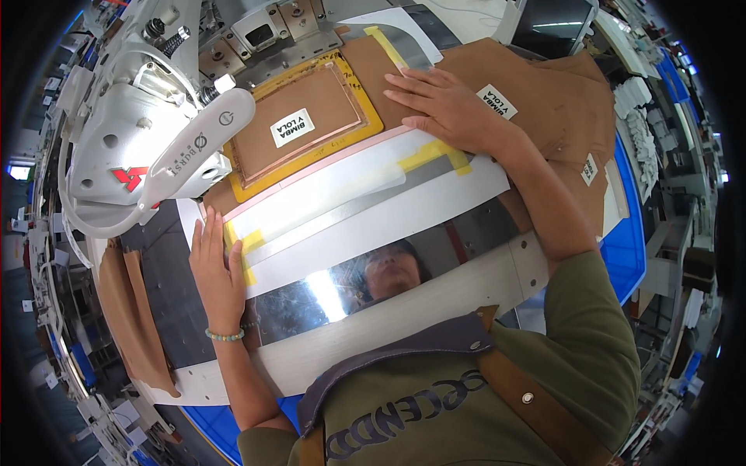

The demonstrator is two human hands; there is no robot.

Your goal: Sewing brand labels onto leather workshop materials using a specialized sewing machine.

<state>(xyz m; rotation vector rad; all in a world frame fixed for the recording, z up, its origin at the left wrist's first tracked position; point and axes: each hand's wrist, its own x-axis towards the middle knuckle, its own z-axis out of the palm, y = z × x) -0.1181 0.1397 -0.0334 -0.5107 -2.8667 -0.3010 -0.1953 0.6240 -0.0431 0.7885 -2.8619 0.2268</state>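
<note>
My left hand [216, 268] lies flat on the left end of a white sheet [311, 264], beside a strip of yellow tape [250, 242]. Its fingers are stretched out. My right hand [447, 109] rests with spread fingers on brown fabric [536, 93] at the upper right. Between the hands a yellow rectangular frame [371, 124] sits on the brown fabric, left of my right hand. A white label [292, 127] shows inside the frame. Along the frame's near side runs a pink edge, with the taped white sheet in front of it.
A white sewing machine head [132, 147] stands at the left, close to the frame. Folded brown fabric [136, 318] hangs at the left table edge. A shiny metal plate [350, 287] lies in front of me. Blue bins [628, 233] stand at the right and below. A dark screen [553, 27] is at the back.
</note>
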